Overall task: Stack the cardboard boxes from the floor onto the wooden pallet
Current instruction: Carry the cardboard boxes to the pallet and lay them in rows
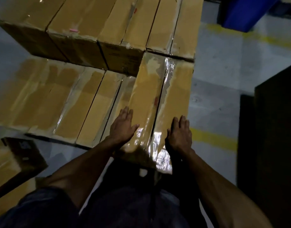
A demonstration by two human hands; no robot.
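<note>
Cardboard box [158,96] (taped) under left hand [123,127], right hand [180,135].

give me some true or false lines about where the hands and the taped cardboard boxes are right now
1. Both hands lie flat on the taped brown cardboard box nearest the person. True.
2. The left hand grips a roll of tape. False: it holds nothing, fingers straight on the box top.
3. The right hand rests on the box's right half. True.
4. The stacked boxes behind sit lower than the near row. False: they stand a layer higher.
5. A blue bin stands at the far right. True.
</note>
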